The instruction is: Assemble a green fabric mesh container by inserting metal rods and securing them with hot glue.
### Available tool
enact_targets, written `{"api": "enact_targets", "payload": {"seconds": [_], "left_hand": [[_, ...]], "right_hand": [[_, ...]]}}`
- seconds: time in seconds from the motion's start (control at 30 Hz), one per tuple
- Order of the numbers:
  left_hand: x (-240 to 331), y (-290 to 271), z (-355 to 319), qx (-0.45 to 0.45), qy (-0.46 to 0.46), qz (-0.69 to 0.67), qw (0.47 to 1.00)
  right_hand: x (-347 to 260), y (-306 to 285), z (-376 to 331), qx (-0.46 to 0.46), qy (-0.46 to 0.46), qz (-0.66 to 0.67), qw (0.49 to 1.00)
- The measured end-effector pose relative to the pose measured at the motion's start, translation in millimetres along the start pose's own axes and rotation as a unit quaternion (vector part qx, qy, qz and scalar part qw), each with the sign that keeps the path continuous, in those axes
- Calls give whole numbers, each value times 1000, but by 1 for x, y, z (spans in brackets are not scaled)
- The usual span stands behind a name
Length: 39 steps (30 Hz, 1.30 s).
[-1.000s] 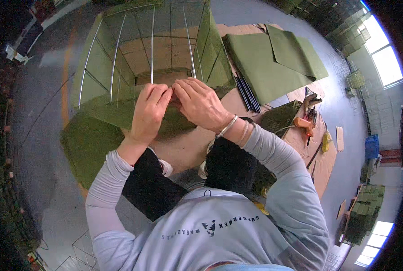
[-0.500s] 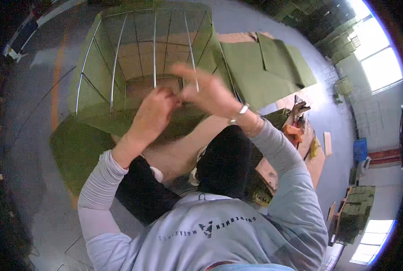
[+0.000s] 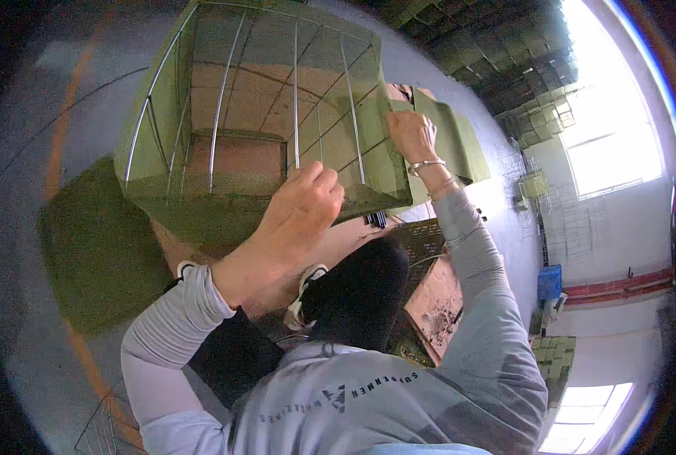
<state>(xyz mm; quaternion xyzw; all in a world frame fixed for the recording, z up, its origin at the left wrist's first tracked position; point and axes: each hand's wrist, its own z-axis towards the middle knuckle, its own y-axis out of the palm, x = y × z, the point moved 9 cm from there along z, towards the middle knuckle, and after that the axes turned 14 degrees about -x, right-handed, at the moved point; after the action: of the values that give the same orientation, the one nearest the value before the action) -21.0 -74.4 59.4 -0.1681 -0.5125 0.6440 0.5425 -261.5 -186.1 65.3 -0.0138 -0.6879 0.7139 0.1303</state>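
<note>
Right in front of the person's two knees sits one green cloth box [image 3: 209, 216] with a wire frame. Four long, shiny metal rods [image 3: 296, 98] run along its open side, and thinner dark wires show behind them.

Two bare hands are at work, and they are apart. The left hand [image 3: 301, 201] is at the near edge of the box, with its fingers curled in. The right hand [image 3: 414, 138] is by the box's right side, and its fingers are bent in too. I cannot tell what either hand pinches, because the fingertips are hidden. Two bracelets [image 3: 426, 164] circle the right wrist.

One dark green piece of cloth [image 3: 99, 250] lies on the floor to the left. More green cloth [image 3: 459, 144] lies past the right hand. A few black rods [image 3: 376, 220] peek out under the box's near right corner. Two white shoes [image 3: 301, 303] show below the box. Far to the right are one blue crate [image 3: 549, 281] and two bright windows [image 3: 614, 144].
</note>
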Motion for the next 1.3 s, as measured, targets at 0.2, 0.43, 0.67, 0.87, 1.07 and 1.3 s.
{"api": "enact_targets", "payload": {"seconds": [0.2,0.43,0.67,0.87,1.07,1.3], "left_hand": [[-5,7,-6,-28,-14,30,999],[2,3,-4,-25,3,20,999],[0,2,-1,-37,-10,41,998],[10,0,5,-44,4,54,998],[8,1,0,-34,-5,51,998],[4,-2,6,-56,-27,39,997]], "right_hand": [[-37,9,12,-68,-119,-249,959],[42,39,98,12,67,549,833],[-55,25,97,27,-131,-100,986],[-25,18,109,75,-204,174,960],[-18,32,165,-72,-157,385,907],[9,88,208,-197,-77,-26,977]]}}
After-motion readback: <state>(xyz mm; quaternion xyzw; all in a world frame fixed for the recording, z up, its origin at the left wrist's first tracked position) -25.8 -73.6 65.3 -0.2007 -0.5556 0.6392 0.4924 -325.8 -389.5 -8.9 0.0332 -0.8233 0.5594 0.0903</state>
